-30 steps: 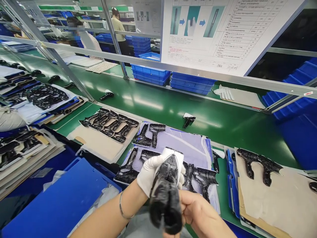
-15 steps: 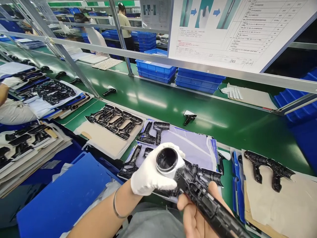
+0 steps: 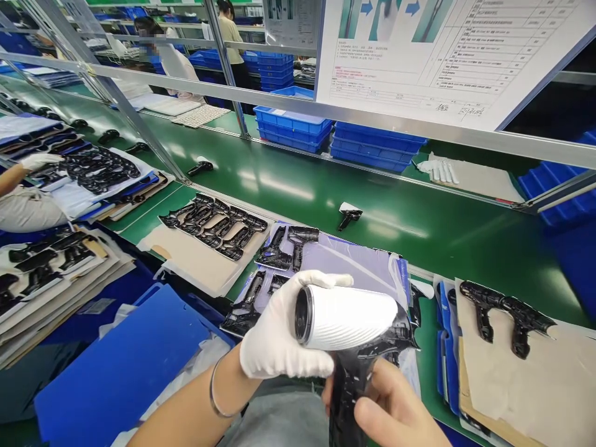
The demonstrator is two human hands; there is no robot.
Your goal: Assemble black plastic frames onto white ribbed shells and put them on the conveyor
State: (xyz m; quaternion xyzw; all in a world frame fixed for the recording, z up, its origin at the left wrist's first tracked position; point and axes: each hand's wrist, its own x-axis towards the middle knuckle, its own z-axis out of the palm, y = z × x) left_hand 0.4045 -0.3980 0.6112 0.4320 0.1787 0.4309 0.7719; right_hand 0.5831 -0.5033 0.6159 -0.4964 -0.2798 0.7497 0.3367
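Note:
A hair dryer (image 3: 356,318) with a ribbed white barrel and a black handle is held between my two hands, its round black-rimmed end pointing left. My left hand (image 3: 277,338), in a white glove, grips the barrel near that end, thumb below and fingers above. Bare, my right hand (image 3: 395,403) is wrapped round the black handle, whose lower end runs out of the frame. Behind the dryer lies a purple sheet (image 3: 344,264) bearing several black handle shells (image 3: 302,245), partly hidden by my hands and the dryer.
Another dryer (image 3: 349,215) lies on the green belt (image 3: 274,192). Left is a cardboard sheet (image 3: 186,267) with black shells; right, another board (image 3: 526,385) with two shells. Blue bins (image 3: 293,127) stand beyond a metal rail (image 3: 279,102). A co-worker's gloved hand (image 3: 41,161) is far left.
The dryer has turned in my hands: its open end faced me and now points left, with the handle downward. On the belt, the other dryers have shifted slightly left. The co-worker's hand moved right.

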